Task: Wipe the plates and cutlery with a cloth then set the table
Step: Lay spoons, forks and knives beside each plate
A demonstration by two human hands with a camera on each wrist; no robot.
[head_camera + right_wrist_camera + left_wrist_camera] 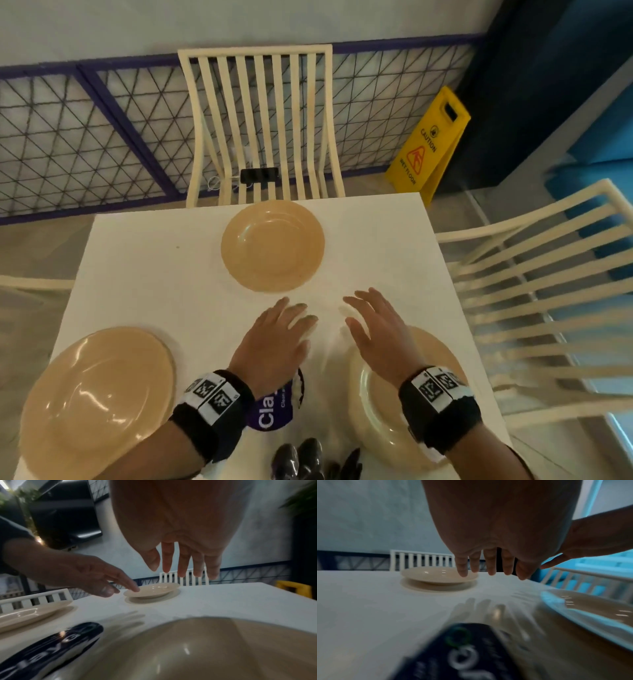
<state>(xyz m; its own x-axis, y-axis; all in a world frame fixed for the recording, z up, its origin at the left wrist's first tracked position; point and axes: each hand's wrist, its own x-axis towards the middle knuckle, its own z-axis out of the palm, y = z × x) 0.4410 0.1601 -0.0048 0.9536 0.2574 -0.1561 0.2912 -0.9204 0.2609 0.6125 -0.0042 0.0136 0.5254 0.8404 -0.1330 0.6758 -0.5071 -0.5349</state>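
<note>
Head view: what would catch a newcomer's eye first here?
Two open hands, left and right, hover over the middle of the white table, holding nothing. Three tan plates surround them: far, near left and near right, under the right wrist. A yellow wet-floor sign stands beyond the table's far right corner.

Three beige plates: far plate (273,245), near-left plate (97,399), near-right plate (387,407). Three cream slatted chairs: far chair (260,113), right chair (548,291), left chair (34,599). One yellow wet-floor sign (428,144). One purple packet (270,411).
</note>
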